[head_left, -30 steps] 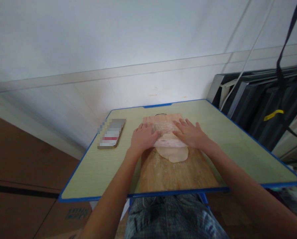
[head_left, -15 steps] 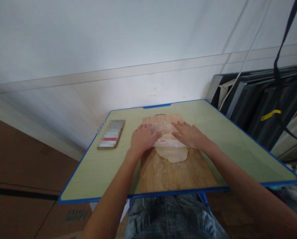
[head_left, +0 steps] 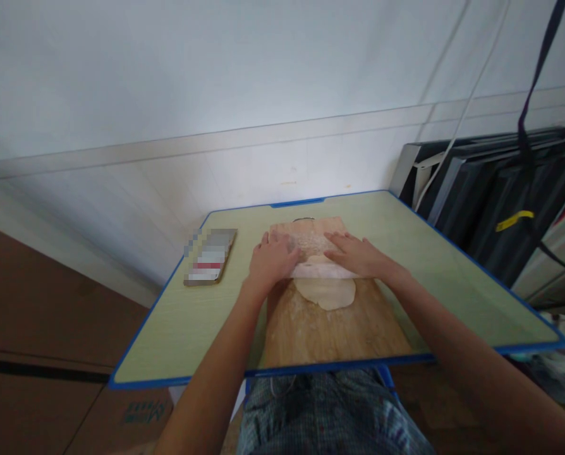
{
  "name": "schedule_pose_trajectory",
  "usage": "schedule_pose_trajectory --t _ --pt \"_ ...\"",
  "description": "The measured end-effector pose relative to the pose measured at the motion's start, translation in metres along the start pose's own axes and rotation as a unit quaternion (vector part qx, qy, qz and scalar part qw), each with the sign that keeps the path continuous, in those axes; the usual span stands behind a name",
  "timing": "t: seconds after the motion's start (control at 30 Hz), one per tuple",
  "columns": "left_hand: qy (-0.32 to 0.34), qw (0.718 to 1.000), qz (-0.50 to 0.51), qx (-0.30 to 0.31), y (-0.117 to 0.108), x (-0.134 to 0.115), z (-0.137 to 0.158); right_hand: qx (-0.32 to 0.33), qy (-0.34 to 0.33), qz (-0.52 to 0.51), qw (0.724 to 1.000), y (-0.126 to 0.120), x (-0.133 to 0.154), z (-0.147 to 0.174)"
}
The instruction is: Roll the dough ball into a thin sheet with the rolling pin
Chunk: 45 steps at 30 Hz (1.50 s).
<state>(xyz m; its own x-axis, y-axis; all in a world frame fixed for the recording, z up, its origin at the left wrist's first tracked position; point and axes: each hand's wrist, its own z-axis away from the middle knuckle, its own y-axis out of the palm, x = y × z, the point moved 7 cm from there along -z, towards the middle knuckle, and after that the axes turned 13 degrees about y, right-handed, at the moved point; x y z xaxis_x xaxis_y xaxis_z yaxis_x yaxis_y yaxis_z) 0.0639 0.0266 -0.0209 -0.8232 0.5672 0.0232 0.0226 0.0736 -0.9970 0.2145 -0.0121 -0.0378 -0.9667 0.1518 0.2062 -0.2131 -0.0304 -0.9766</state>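
A pale, flour-dusted rolling pin (head_left: 323, 271) lies crosswise over a flat sheet of dough (head_left: 327, 294) on a wooden cutting board (head_left: 339, 338). My left hand (head_left: 273, 258) rests over the pin's left end, palm down, its fingers stretched forward. Over the right end lies my right hand (head_left: 356, 254), with its fingers extended and slightly spread. Both palms hide the ends of the pin. Part of the dough shows beyond the pin, and a larger rounded part shows on the near side. White flour is spread on the board's far half.
A phone (head_left: 211, 256) with a blurred-out screen lies left on the light green table (head_left: 434, 272), which has a blue rim. A white wall (head_left: 263, 151) stands behind. Dark flat panels (head_left: 491, 196) lean at right, with a hanging dark strap (head_left: 525, 133) before them.
The view has shifted very slightly. Both hands stay on the rolling pin in nearly the same place, and the dough looks the same.
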Motion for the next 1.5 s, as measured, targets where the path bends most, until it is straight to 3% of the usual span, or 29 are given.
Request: schedule_pose_trajectory --t 0.2,0.33,0.43,0.53,0.7,0.83,0.97,1.13,1.33,1.5 --pt "0.007 0.999 -0.033 -0.035 -0.003 -0.012 0.027 -0.08 -0.058 0.022 0.995 -0.004 0.005 0.031" --pt "0.005 0.999 -0.033 -0.043 -0.005 -0.014 0.035 -0.092 -0.057 -0.06 0.992 -0.014 0.003 0.031" --pt "0.007 0.998 -0.018 -0.058 -0.013 -0.014 0.026 -0.122 -0.067 -0.161 0.977 -0.035 0.005 0.017" --pt "0.015 0.994 -0.01 -0.109 -0.029 -0.018 0.007 -0.17 -0.07 -0.226 0.957 -0.05 0.01 -0.003" --pt "0.01 0.983 0.027 -0.18 -0.038 -0.022 -0.027 -0.198 -0.018 -0.262 0.944 -0.038 0.011 -0.035" --pt "0.001 0.982 0.005 -0.19 -0.029 -0.022 -0.032 -0.198 -0.009 -0.247 0.949 -0.028 0.007 -0.038" --pt "0.043 0.979 -0.042 -0.194 -0.026 -0.033 -0.017 -0.156 -0.041 -0.21 0.964 -0.021 0.013 -0.032" --pt "0.036 0.991 -0.007 -0.132 -0.019 -0.034 -0.006 -0.14 -0.062 -0.151 0.977 -0.018 0.02 -0.02" --pt "0.067 0.992 0.055 -0.088 -0.008 -0.033 -0.001 -0.165 -0.129 -0.018 0.978 -0.018 0.025 0.037" --pt "0.131 0.983 0.069 -0.105 -0.01 -0.04 0.018 -0.179 -0.103 0.083 0.975 -0.011 0.002 0.065"
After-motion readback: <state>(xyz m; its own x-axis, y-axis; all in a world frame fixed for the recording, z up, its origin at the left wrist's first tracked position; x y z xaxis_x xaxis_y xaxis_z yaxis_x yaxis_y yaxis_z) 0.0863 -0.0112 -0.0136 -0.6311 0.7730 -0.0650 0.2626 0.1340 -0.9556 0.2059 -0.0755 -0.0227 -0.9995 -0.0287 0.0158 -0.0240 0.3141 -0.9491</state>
